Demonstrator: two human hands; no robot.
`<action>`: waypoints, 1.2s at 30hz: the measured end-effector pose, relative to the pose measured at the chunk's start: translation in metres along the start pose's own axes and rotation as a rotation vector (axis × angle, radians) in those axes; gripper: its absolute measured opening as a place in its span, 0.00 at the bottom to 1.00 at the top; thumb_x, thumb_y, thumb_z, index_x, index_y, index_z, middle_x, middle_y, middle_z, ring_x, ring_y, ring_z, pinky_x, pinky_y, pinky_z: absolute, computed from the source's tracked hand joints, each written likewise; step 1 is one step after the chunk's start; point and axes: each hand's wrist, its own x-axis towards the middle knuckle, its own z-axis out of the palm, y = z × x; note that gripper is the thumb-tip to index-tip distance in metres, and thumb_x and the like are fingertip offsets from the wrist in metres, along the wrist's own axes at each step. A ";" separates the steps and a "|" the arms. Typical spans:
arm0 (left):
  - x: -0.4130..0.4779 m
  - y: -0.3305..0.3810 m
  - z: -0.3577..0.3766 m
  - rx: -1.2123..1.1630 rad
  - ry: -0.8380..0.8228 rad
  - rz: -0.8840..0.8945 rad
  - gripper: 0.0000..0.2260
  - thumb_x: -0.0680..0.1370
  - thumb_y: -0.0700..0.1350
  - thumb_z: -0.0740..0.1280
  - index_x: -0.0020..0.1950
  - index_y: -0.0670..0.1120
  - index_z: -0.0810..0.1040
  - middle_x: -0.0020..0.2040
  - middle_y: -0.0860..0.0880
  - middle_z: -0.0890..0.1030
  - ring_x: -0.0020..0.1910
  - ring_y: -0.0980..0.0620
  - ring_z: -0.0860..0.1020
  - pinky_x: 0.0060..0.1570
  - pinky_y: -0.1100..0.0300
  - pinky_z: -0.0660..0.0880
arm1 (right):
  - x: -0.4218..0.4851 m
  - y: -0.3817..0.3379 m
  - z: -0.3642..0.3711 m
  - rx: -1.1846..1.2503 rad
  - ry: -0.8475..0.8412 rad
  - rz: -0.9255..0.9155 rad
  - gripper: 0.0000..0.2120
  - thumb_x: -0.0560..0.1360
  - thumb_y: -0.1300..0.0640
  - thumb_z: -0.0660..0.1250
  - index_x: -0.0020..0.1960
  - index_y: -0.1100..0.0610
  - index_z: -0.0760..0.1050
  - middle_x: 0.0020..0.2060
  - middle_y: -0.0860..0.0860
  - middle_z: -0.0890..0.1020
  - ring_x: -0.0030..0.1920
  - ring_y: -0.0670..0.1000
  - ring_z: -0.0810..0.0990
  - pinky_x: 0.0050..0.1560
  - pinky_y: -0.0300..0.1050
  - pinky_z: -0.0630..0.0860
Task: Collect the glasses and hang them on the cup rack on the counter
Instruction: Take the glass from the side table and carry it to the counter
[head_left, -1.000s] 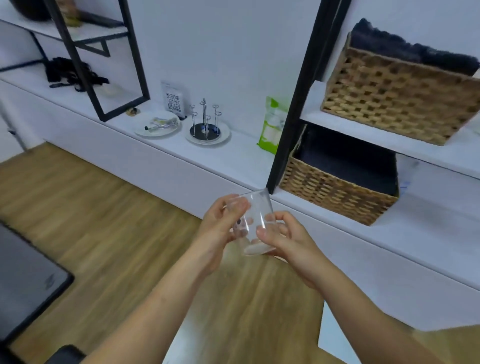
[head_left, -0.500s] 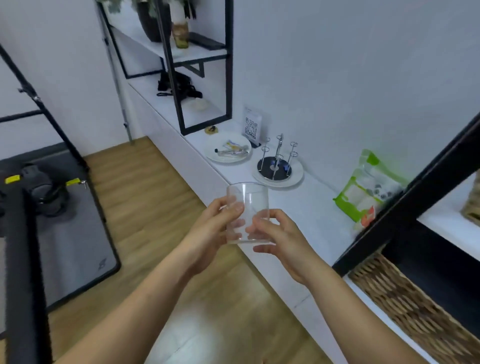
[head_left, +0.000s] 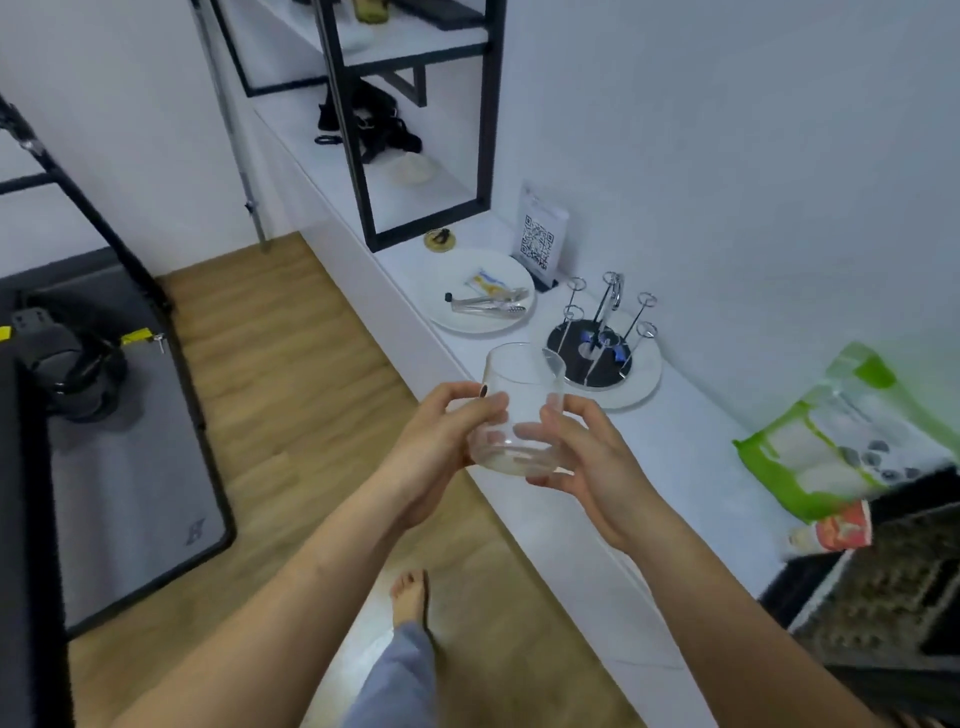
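Observation:
A clear empty glass (head_left: 522, 400) is held upright in front of me over the front edge of the white counter (head_left: 582, 519). My left hand (head_left: 441, 447) grips its left side and my right hand (head_left: 587, 457) cups its right side and base. Just beyond the glass stands the cup rack (head_left: 602, 332), thin metal prongs with ring tips on a dark round base set in a white dish. No glass hangs on the rack.
A white plate (head_left: 480, 291) with tongs and a packet lies left of the rack. Behind it stands a QR-code card (head_left: 540, 239). A green bag (head_left: 841, 431) lies to the right, a black shelf frame (head_left: 358, 156) further back. Wooden floor and a grey mat (head_left: 130, 467) lie to the left.
I have come closer to the counter and the view has swung left. The rack now sits just beyond the glass. Both hands have kept their grip on the glass.

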 end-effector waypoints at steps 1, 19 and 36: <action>0.019 0.006 -0.004 0.018 -0.007 -0.013 0.25 0.70 0.51 0.75 0.62 0.43 0.74 0.54 0.41 0.85 0.46 0.48 0.84 0.45 0.54 0.78 | 0.013 -0.003 0.003 0.010 0.030 0.008 0.33 0.67 0.42 0.76 0.66 0.53 0.70 0.51 0.54 0.87 0.53 0.58 0.85 0.45 0.49 0.80; 0.249 0.085 -0.006 0.318 -0.338 -0.313 0.17 0.74 0.53 0.72 0.58 0.45 0.80 0.47 0.42 0.85 0.42 0.47 0.84 0.39 0.56 0.79 | 0.172 -0.046 -0.004 0.339 0.319 0.211 0.24 0.75 0.46 0.71 0.65 0.60 0.74 0.57 0.64 0.82 0.46 0.61 0.86 0.42 0.51 0.83; 0.360 0.074 0.057 0.600 -0.258 -0.483 0.12 0.79 0.52 0.65 0.51 0.44 0.81 0.46 0.41 0.81 0.41 0.46 0.77 0.36 0.59 0.77 | 0.255 -0.030 -0.068 0.611 0.325 0.489 0.33 0.72 0.40 0.72 0.61 0.68 0.76 0.44 0.63 0.86 0.38 0.58 0.87 0.39 0.50 0.83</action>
